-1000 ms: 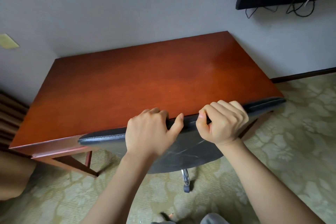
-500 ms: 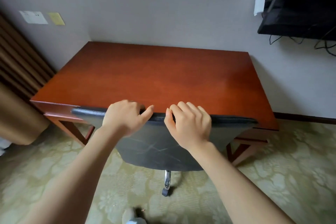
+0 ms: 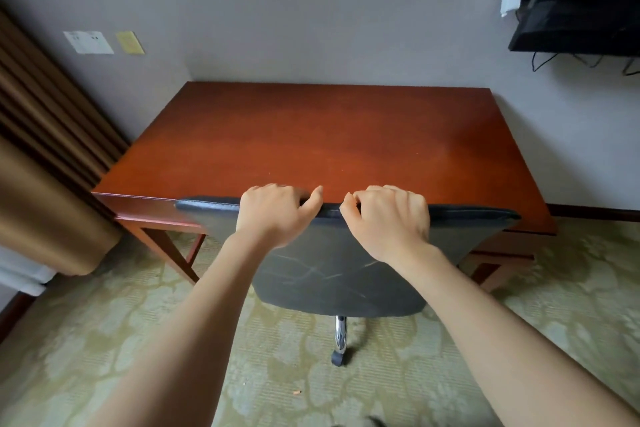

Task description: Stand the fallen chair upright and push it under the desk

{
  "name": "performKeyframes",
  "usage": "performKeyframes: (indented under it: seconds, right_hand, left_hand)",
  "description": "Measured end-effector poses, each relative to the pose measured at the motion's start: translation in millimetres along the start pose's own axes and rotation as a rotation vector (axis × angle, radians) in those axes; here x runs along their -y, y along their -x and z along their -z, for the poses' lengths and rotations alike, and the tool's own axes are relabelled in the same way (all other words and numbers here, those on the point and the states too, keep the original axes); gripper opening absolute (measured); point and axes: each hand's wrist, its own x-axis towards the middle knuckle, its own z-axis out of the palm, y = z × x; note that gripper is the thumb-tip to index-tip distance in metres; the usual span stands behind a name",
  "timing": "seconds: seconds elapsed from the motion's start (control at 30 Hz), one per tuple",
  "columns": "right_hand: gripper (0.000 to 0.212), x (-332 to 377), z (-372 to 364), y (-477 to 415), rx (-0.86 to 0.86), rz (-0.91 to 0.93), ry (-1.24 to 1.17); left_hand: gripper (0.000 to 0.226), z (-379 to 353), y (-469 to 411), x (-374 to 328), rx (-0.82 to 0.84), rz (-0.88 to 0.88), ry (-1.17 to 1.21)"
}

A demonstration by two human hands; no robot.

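- The chair [image 3: 339,270] stands upright against the front edge of the desk [image 3: 332,142], its backrest top level with that edge and its seat hidden beneath.
- The left hand [image 3: 273,215] and right hand [image 3: 388,222] both curl closed over the backrest's top rim, side by side near its middle.
- Judged: push evenly with the 2 hands, straight toward the desk, so the castor [image 3: 338,357] rolls true.
- Ease off before knuckles meet the desk edge.

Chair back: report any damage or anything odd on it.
The chair back shows pale scuff lines across its dark surface, below the left hand and right hand gripping its top edge. Otherwise it stands upright at the desk.
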Motion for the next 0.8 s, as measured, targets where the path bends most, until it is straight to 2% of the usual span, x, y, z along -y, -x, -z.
performKeyframes:
  seconds: [0.23, 0.37, 0.47, 0.57, 0.7, 0.8]
  right_hand:
    - [0.046, 6, 4, 3, 0.146, -0.076, -0.012]
    - [0.053, 7, 9, 8, 0.207, -0.038, -0.019]
    - [0.045, 5, 21, 11, 0.252, 0.018, -0.112]
    - [0.033, 1, 38, 16, 0.249, 0.107, -0.145]
    - [0.029, -8, 66, 28, 0.261, 0.237, -0.173]
    - [0.027, -24, 95, 42, 0.208, 0.335, -0.248]
  left_hand:
    - [0.057, -2, 6, 1, -0.038, -0.047, 0.032]
    - [0.053, -6, 14, 2, -0.054, -0.044, 0.061]
    - [0.043, -2, 28, -3, 0.012, -0.028, 0.066]
    - [0.050, 13, 49, -13, 0.072, -0.006, 0.060]
    - [0.051, 36, 84, -35, 0.047, 0.106, 0.072]
    - [0.049, 51, 108, -65, -0.015, 0.181, 0.087]
